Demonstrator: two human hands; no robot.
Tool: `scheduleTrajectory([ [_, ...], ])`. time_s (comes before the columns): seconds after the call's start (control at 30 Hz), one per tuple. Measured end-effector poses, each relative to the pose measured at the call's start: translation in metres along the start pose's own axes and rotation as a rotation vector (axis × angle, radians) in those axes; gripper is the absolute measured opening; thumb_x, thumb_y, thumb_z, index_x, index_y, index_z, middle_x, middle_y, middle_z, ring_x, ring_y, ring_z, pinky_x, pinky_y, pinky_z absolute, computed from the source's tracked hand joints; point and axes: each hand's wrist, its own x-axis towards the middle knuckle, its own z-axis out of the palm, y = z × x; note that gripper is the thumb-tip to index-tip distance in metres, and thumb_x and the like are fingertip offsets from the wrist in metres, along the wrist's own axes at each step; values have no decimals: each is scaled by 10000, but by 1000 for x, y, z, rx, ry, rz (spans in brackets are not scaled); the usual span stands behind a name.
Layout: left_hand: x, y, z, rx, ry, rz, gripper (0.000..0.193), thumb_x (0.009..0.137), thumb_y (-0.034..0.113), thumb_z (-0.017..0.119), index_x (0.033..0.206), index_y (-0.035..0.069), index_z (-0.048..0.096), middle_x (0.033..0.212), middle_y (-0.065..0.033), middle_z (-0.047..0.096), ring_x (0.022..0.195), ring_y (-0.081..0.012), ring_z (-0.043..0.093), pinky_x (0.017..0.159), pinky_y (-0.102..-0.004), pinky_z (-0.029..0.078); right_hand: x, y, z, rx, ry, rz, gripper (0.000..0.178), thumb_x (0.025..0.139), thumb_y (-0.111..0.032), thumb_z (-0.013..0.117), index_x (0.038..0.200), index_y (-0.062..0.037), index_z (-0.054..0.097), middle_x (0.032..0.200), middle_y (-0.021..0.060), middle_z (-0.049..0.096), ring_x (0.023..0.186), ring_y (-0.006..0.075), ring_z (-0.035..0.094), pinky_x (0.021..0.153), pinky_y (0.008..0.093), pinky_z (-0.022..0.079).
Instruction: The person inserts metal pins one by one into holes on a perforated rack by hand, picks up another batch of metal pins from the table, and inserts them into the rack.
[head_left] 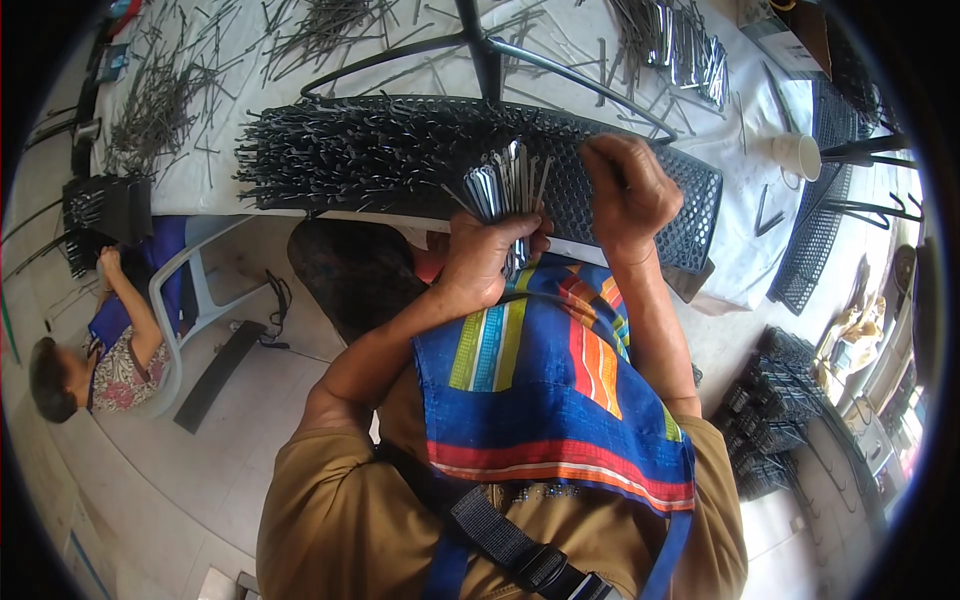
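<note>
My left hand [482, 245] is closed round a bundle of slim metal rods [497, 185], some shiny and flat, their upper ends fanned out. Before me lies a long black perforated rack [688, 200]. Dark rods [350, 155] stand packed upright in its left and middle part, while bare holes show toward its right end. Above that bare part hovers my right hand [632, 190], fingers curled together. Whether a rod is pinched in it cannot be made out. A striped blue cloth apron [550, 370] covers my front.
Loose rods [165, 115] lie scattered over the white-covered table [745, 245], with a shiny heap [690, 50] at the back right. A black metal frame [485, 60] rises behind the rack. A white cup [797, 156] stands right. Another person [120, 345] works at left near a pale chair [185, 290].
</note>
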Motion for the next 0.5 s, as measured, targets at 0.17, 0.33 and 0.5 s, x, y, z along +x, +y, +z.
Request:
scheduleTrajectory([
  [0.17, -1, 4, 2, -47, 50, -91, 171, 804, -17, 628, 973, -4, 609, 798, -121, 662, 651, -185, 626, 586, -295, 497, -14, 4, -3, -24, -62, -252, 134, 705, 54, 685, 815, -9, 642, 771, 114, 647, 656, 258, 653, 560, 305, 507],
  [0.33, 1, 0, 0, -46, 20, -65, 150, 815, -6, 625, 964, -3, 607, 793, -116, 653, 640, -180, 613, 578, -292, 486, -14, 5, 10, -27, -43, -60, 119, 722, 12, 691, 815, -54, 656, 722, 91, 616, 607, 267, 623, 537, 320, 489],
  [0.5, 1, 0, 2, -43, 28, -55, 136, 822, 7, 627, 957, 2, 612, 792, -109, 645, 643, -175, 602, 576, -293, 477, 9, -1, 14, -154, -99, -22, 27, 766, -113, 691, 781, -119, 669, 717, 50, 611, 600, 282, 609, 517, 348, 473],
])
